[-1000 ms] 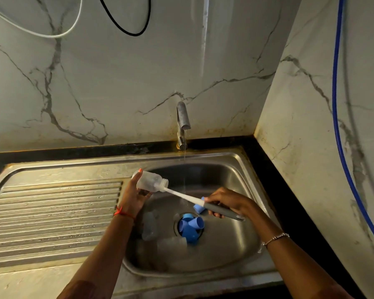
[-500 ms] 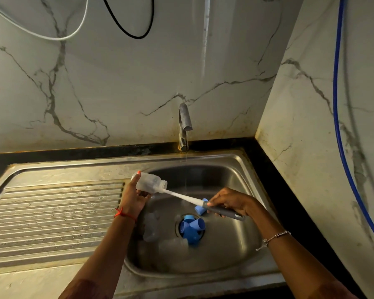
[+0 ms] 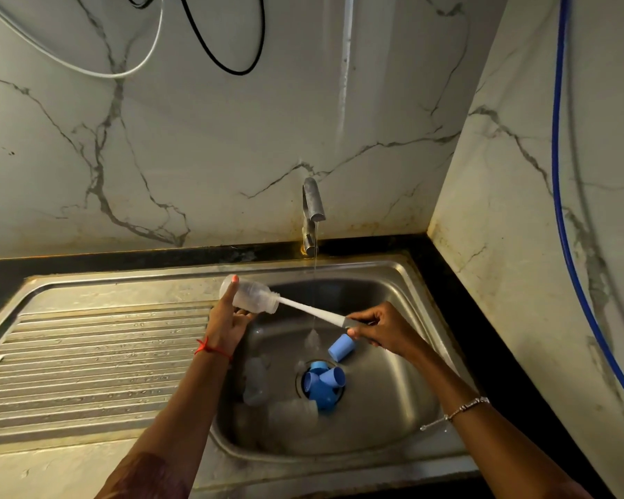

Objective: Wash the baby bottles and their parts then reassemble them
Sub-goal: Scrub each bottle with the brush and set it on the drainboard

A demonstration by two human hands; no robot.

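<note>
My left hand (image 3: 227,324) grips a clear baby bottle (image 3: 251,294) lying on its side over the left edge of the sink basin, its mouth facing right. A white bottle brush (image 3: 312,311) runs into the bottle's mouth, and my right hand (image 3: 379,331) holds its grey handle. A thin stream of water falls from the tap (image 3: 312,207) just behind the brush. In the basin lie several blue caps (image 3: 321,385) around the drain, one blue cap (image 3: 341,348) under my right hand, and clear bottles (image 3: 256,381) at the left.
The steel sink (image 3: 407,358) sits in a corner between marble walls. A ribbed draining board (image 3: 94,358) stretches to the left. A blue hose (image 3: 559,174) hangs along the right wall; white and black cables (image 3: 227,63) loop above.
The brush has slid out of the bottle somewhat as my right hand drew back to the right. The bottle stays in my left hand at nearly the same place.
</note>
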